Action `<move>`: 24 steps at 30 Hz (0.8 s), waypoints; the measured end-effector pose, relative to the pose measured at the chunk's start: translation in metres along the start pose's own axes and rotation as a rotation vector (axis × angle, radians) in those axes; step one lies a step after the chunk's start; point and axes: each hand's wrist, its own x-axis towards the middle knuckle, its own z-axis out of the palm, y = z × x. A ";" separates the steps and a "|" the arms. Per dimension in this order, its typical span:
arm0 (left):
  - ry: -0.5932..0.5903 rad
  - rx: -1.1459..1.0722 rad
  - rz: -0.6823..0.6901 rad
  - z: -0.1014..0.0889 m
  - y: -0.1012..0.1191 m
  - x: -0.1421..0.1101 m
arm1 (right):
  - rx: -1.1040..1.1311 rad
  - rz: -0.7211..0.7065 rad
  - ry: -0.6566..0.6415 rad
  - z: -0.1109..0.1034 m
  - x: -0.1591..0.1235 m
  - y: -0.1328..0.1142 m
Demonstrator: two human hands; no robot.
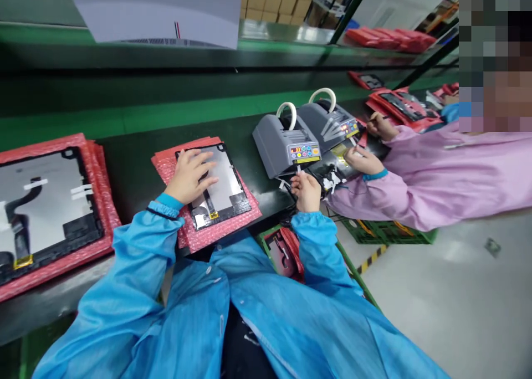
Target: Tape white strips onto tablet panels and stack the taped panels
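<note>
I'm resting my left hand (pixel 192 174), fingers loosely spread and unclenched, over the upper-left part of a tablet display panel (pixel 229 186). The panel is lying directly beneath that hand, sitting on red bubble-wrap sleeves (pixel 222 232) on the table (pixel 132 171). My right hand (pixel 306 190) is pinching a white tape strip (pixel 298 169) at the front of the nearer tape dispenser (pixel 276 143), which is standing to the panel's right.

Panel (pixel 226 185) on wrap sheets (pixel 218 229), mid bench (pixel 133 171) — 2nd panel (pixel 50 174) on its own stack (pixel 102 190), far L. Tape dispenser (pixel 272 143) to R, 2nd dispenser (pixel 318 121) just beyond — shelf (pixel 286 32) behind, w/ packets (pixel 386 38).
</note>
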 end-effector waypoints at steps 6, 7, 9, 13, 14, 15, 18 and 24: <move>-0.008 0.029 -0.016 -0.002 0.013 -0.003 | 0.079 -0.191 0.099 0.003 -0.001 0.006; -0.009 0.030 -0.017 -0.001 0.014 -0.002 | 0.082 -0.191 0.113 0.001 -0.003 0.008; -0.015 0.028 -0.009 0.001 0.016 0.001 | 0.104 -0.183 0.136 -0.003 -0.005 0.008; -0.014 0.023 0.026 0.007 0.023 0.009 | 0.157 -0.190 0.171 0.000 -0.002 0.002; -0.012 0.023 0.031 0.008 0.025 0.010 | 0.158 -0.187 0.179 0.003 -0.001 0.000; -0.012 0.022 0.033 0.009 0.026 0.011 | 0.155 -0.182 0.187 0.005 0.001 -0.002; -0.019 0.022 0.023 0.011 0.027 0.013 | 0.152 -0.169 0.200 0.010 0.005 -0.003; -0.030 -0.025 0.036 0.011 0.035 0.022 | 0.116 -0.222 0.164 0.007 0.009 0.000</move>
